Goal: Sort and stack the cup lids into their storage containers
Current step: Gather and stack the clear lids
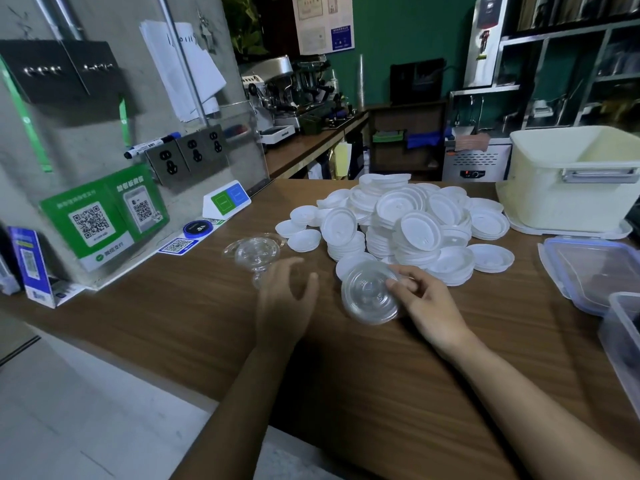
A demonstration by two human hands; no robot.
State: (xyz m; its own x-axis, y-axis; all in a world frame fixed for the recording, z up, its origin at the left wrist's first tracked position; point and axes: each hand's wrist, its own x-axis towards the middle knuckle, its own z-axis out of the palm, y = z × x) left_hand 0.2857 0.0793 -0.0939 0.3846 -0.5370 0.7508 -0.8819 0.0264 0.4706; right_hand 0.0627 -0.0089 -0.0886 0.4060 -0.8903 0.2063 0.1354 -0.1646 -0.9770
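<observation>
A stack of clear round plastic lids (pixel 367 296) is being pinched by the right hand (pixel 427 308); the left hand (pixel 287 296), just beside it, is being held loosely open, empty; beyond, white round plastic lids (pixel 398 223) are being kept heaped.

Green QR stand (pixel 104 216) against the wall, marker (pixel 152 145) just beside the sockets (pixel 188 157), papers (pixel 183 71) above, espresso machine (pixel 291 88) way back.

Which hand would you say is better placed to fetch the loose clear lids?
Left: the left hand is open and empty near the loose lids; the right hand grips a clear stack.
</observation>
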